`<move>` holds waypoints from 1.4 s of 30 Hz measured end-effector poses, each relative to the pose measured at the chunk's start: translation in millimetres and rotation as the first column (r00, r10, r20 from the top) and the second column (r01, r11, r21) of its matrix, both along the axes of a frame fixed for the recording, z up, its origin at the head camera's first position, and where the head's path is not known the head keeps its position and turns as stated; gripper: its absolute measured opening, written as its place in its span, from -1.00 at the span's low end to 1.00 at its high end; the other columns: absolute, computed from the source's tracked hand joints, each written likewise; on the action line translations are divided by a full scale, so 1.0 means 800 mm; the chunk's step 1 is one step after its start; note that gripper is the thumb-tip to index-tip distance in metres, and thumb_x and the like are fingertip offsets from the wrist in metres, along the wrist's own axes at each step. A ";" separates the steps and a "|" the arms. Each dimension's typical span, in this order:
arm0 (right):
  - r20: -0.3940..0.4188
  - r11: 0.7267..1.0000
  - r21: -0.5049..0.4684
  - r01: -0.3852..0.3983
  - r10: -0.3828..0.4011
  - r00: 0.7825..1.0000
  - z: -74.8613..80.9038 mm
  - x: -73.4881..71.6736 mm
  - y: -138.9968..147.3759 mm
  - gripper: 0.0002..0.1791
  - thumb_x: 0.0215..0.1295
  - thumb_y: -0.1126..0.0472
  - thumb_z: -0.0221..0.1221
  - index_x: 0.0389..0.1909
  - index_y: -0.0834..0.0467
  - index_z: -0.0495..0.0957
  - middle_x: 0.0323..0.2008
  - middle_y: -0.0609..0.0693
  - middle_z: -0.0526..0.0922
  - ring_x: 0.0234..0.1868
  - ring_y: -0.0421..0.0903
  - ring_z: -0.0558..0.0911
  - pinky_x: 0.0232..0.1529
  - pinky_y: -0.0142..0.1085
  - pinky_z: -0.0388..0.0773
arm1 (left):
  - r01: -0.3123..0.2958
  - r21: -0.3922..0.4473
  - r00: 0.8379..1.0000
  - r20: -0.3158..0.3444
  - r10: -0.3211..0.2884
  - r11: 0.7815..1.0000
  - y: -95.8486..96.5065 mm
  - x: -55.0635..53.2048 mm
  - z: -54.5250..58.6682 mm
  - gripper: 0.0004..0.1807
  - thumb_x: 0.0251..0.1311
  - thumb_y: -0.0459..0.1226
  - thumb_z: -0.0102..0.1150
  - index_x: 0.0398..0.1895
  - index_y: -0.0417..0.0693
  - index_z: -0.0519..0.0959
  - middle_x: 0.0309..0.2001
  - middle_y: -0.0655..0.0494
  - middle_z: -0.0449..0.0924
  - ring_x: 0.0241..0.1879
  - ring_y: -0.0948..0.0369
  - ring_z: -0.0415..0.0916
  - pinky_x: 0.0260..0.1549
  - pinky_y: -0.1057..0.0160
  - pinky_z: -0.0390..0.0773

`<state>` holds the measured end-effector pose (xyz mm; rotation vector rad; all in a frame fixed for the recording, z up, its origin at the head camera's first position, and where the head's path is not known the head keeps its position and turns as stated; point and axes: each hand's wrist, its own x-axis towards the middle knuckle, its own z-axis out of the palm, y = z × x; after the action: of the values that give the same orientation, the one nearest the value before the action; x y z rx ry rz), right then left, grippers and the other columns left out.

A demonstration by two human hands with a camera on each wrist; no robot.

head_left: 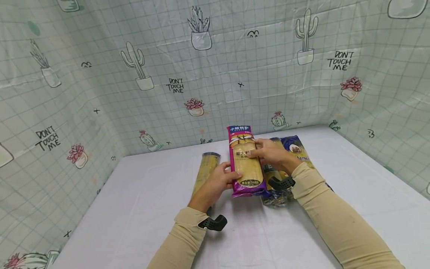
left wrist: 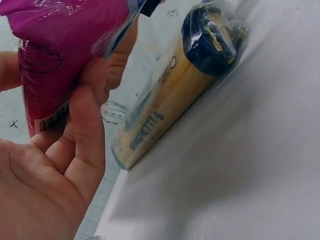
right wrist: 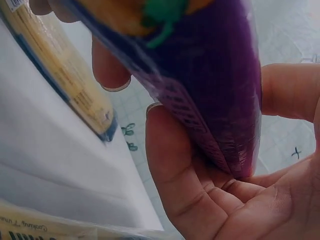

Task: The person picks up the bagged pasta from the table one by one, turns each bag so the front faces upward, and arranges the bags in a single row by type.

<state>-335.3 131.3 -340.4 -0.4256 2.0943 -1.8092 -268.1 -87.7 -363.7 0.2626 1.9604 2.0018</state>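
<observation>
A pink and purple packet of pasta is held up over the white table, its printed front with a yellow noodle panel facing the head camera. My left hand grips its lower left edge, thumb on the front. On the opposite edge, my right hand holds the packet with the thumb across the front and fingers behind. In the left wrist view the left fingers support the pink back of the packet. The right wrist view shows the right fingers curled behind the purple packet.
A spaghetti pack lies on the table to the left, partly behind the left forearm. Right of the held packet lie a blue and yellow pack and a clear-wrapped pasta pack, partly covered by the right arm. A patterned curtain surrounds the table.
</observation>
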 end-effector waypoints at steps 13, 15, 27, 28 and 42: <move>0.039 0.997 0.074 0.012 -0.015 0.999 -0.007 0.000 0.002 -0.10 0.38 0.28 0.20 0.54 0.39 -0.14 0.21 0.36 0.45 0.04 0.07 0.60 0.03 -0.06 0.61 | 0.180 -0.022 0.984 -0.005 -0.180 0.983 -0.011 0.001 0.000 -0.39 0.26 -0.43 0.12 0.36 -0.38 0.21 0.03 -0.23 0.62 -0.22 0.17 0.64 -0.17 0.22 0.66; 0.038 0.997 0.076 0.011 -0.014 0.999 -0.007 0.000 0.002 -0.10 0.37 0.29 0.19 0.53 0.39 -0.14 0.20 0.36 0.46 0.03 0.07 0.61 0.03 -0.05 0.61 | 0.186 -0.034 0.982 -0.010 -0.187 0.982 -0.011 0.001 0.000 -0.39 0.26 -0.43 0.13 0.36 -0.37 0.21 0.03 -0.22 0.61 -0.21 0.16 0.64 -0.16 0.21 0.66; 0.053 0.997 0.082 -0.006 0.001 0.999 -0.007 0.001 0.009 -0.10 0.32 0.33 0.06 0.55 0.39 -0.21 0.23 0.37 0.40 -0.16 -0.06 0.57 -0.18 -0.16 0.63 | 0.150 -0.112 0.989 0.022 -0.149 0.982 -0.009 0.001 -0.003 -0.40 0.33 -0.46 0.16 0.40 -0.32 0.24 0.04 -0.15 0.61 -0.12 0.12 0.63 -0.08 0.16 0.65; 0.050 0.997 0.077 -0.012 0.008 0.999 -0.007 0.001 0.010 -0.12 0.32 0.33 0.04 0.55 0.39 -0.21 0.20 0.36 0.41 -0.20 -0.07 0.55 -0.20 -0.16 0.62 | 0.149 -0.111 0.989 0.026 -0.148 0.982 -0.009 0.001 -0.003 -0.39 0.33 -0.46 0.17 0.41 -0.32 0.23 0.04 -0.15 0.61 -0.11 0.11 0.64 -0.07 0.15 0.64; 0.086 0.998 0.057 -0.028 0.023 0.996 -0.020 -0.003 0.010 -0.94 0.34 0.35 -0.08 -0.34 0.24 0.25 -0.43 0.09 0.42 -0.49 -0.08 0.39 -0.45 -0.19 0.53 | 0.146 -0.131 0.989 0.047 -0.141 0.980 -0.006 0.000 -0.010 -0.38 0.31 -0.53 0.15 0.42 -0.36 0.23 0.06 -0.16 0.63 -0.04 0.06 0.64 -0.06 0.10 0.64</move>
<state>-338.0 139.2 -356.1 -0.3518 2.0690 -1.7163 -267.9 -92.2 -371.8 0.3218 1.9826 1.7643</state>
